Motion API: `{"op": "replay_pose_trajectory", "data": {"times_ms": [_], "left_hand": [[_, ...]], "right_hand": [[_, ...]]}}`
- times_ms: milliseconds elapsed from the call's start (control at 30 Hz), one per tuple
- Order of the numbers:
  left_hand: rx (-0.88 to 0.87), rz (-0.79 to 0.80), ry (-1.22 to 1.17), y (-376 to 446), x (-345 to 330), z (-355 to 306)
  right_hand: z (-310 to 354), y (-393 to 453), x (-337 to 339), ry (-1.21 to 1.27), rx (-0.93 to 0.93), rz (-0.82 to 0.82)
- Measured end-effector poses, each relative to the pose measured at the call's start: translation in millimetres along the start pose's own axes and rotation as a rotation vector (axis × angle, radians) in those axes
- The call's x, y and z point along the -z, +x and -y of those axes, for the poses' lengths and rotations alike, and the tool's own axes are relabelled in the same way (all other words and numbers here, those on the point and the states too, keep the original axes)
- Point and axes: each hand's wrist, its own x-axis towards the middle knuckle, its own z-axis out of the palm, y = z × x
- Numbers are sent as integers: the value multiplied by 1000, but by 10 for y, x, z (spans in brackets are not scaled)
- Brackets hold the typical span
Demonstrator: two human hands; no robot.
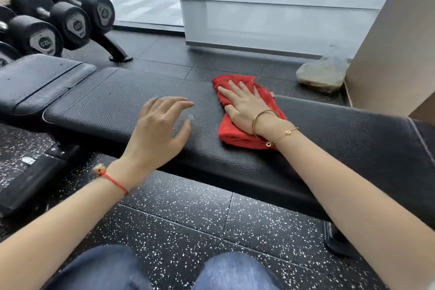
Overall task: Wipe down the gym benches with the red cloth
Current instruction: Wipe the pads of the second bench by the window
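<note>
Rumpled red cloth [237, 122] right of centre on black pebbled counter [131, 106], right hand [244, 106] flat on it, fingers spread, left hand [157, 129] beside, fingers loosely apart

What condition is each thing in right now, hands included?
Red cloth: crumpled, flat on the bench, pinned under the right hand.
Right hand: open, palm down on the cloth.
Left hand: open, empty, fingers spread over the bench.
Bench: flat, pad bare left of the cloth.
Dumbbells: racked.
Plastic bag: on the floor.

dumbbell labels [45, 42] (perhaps numbers) unreadable
</note>
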Motion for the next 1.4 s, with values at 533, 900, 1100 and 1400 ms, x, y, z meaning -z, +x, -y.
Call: {"op": "replay_pose_trajectory", "data": {"times_ms": [533, 900, 1100, 1400], "left_hand": [[95, 15, -21, -13, 49, 1264], [60, -24, -16, -38, -17, 1336], [71, -27, 19, -46, -32, 1309], [74, -39, 17, -48, -29, 1303]], "right_hand": [[952, 394, -265, -14, -73, -47], [1130, -169, -369, -17, 48, -95], [955, 510, -252, -31, -158, -45], [1433, 75, -466, -60, 80, -115]]}}
